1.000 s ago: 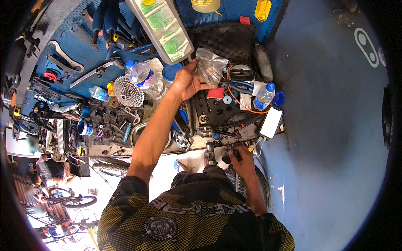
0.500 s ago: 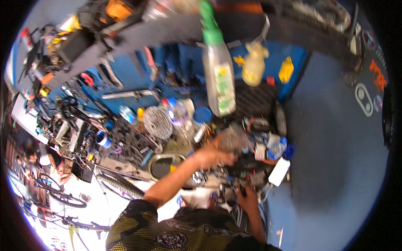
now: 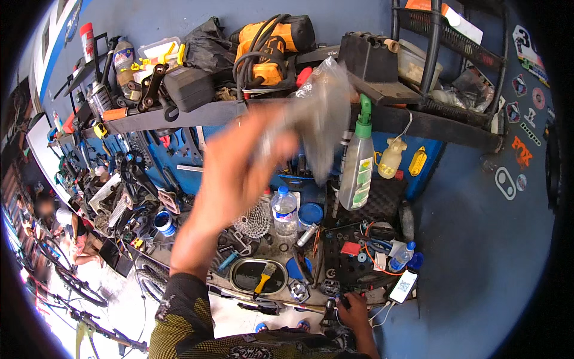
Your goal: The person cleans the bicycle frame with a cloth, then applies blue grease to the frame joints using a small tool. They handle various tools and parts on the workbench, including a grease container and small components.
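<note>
My left hand (image 3: 242, 158) is raised over the bench, up near the front of the shelf, and is blurred by motion. Its fingers are closed on a clear plastic bag (image 3: 329, 122), which spreads to the right of them. At the bench's front edge, my right hand (image 3: 356, 312) has its fingers curled round something small and dark that I cannot make out. Beside it lie dark metal parts (image 3: 330, 288), and a white phone (image 3: 403, 286) with cables rests to its right. A brush with a yellow handle (image 3: 263, 278) lies in an oval tray (image 3: 239, 287).
A dark shelf (image 3: 197, 115) crosses the view, carrying an orange power tool (image 3: 269, 60) and a black box (image 3: 186, 88). From it hang a spray bottle (image 3: 359, 161) and a small yellowish bottle (image 3: 391, 158). A water bottle (image 3: 284, 212) and a sprocket cassette (image 3: 254, 221) stand on the cluttered bench.
My left hand has risen from the bench towards the shelf with the plastic bag in it. The view has tilted up, showing more of the shelf. My right hand remains at the bench's front edge.
</note>
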`<act>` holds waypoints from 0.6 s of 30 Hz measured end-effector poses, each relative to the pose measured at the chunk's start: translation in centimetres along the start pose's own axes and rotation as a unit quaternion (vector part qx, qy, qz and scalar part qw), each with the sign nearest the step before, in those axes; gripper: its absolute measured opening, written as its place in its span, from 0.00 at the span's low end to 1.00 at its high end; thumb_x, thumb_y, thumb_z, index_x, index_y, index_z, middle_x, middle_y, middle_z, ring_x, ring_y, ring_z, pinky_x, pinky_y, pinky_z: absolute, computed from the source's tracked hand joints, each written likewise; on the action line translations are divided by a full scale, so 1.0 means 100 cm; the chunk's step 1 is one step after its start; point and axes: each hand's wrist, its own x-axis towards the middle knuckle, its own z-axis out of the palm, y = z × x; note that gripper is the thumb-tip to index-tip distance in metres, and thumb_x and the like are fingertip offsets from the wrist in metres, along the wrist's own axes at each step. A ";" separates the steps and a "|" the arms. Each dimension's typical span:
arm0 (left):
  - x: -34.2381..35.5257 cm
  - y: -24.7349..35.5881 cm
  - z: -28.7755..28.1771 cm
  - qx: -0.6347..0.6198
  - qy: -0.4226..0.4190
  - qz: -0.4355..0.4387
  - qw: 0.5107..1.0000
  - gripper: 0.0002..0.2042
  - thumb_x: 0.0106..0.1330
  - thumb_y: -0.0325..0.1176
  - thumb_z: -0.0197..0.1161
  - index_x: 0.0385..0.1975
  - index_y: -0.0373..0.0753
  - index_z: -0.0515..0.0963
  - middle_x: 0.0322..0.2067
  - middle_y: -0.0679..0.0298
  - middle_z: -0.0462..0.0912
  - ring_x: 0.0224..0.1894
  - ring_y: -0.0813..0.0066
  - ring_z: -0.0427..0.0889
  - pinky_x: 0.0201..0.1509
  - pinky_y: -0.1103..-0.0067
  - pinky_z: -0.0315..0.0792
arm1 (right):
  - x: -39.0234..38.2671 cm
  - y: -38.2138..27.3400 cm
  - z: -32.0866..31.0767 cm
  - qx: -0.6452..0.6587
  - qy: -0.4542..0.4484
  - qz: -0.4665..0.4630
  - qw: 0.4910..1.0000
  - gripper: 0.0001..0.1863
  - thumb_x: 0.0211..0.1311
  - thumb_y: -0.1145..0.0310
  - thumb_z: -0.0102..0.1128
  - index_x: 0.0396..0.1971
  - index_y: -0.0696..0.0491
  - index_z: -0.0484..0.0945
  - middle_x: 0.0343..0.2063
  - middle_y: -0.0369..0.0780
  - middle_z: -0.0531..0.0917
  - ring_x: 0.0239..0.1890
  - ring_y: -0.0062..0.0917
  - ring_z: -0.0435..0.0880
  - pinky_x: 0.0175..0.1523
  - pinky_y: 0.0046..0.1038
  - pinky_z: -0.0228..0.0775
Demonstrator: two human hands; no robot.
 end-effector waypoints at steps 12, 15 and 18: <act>0.150 -0.073 0.027 0.500 -0.150 0.115 0.845 0.36 0.73 0.70 0.51 0.59 0.41 0.83 0.63 0.47 0.79 0.73 0.42 0.68 0.78 0.43 0.52 | -0.022 -0.028 0.031 0.000 0.042 -0.032 0.999 0.19 0.59 0.62 0.72 0.45 0.57 0.81 0.40 0.51 0.83 0.44 0.52 0.85 0.50 0.47 0.79; 0.160 -0.068 0.002 0.432 -0.107 0.111 0.888 0.39 0.73 0.71 0.52 0.58 0.38 0.83 0.60 0.45 0.82 0.69 0.42 0.74 0.78 0.43 0.51 | -0.024 -0.034 0.040 -0.022 0.065 -0.041 0.997 0.18 0.60 0.62 0.72 0.45 0.58 0.82 0.42 0.52 0.84 0.46 0.53 0.85 0.52 0.48 0.79; 0.132 -0.022 -0.028 0.314 0.010 0.138 0.939 0.19 0.76 0.46 0.60 0.47 0.36 0.88 0.47 0.50 0.87 0.54 0.50 0.83 0.69 0.53 0.66 | -0.026 -0.056 0.033 -0.006 0.054 -0.032 0.998 0.18 0.61 0.62 0.71 0.46 0.58 0.82 0.43 0.53 0.83 0.47 0.54 0.84 0.54 0.48 0.78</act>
